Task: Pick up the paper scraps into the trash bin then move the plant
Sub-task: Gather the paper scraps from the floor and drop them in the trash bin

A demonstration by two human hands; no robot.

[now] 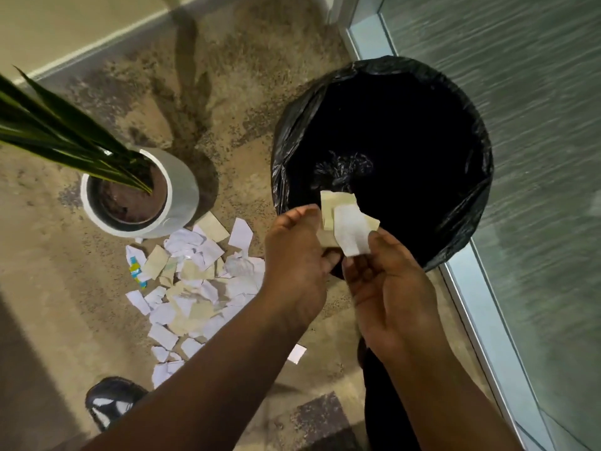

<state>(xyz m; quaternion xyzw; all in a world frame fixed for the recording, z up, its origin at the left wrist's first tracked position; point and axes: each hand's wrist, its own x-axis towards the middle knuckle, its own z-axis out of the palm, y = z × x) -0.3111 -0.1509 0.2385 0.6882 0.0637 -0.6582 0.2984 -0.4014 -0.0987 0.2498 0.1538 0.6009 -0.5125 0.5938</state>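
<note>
A trash bin lined with a black bag (468, 102) stands at the right, its inside dark. Over its near rim my left hand (296, 262) and my right hand (387, 288) together hold a few white and tan paper scraps (346, 222). The left hand's fingers curl around the tan pieces; the right hand's fingertips pinch the white piece. A heap of several torn scraps (195, 288) lies on the speckled floor left of my arms. The plant (74, 138), with long green leaves, grows in a white round pot (182, 187) just behind the heap.
One stray scrap (297, 353) lies between my forearms. A dark shoe (110, 402) shows at the lower left. A glass panel with a metal frame (471, 307) runs along the right, close to the bin. A wall with a baseboard (97, 43) closes the far left.
</note>
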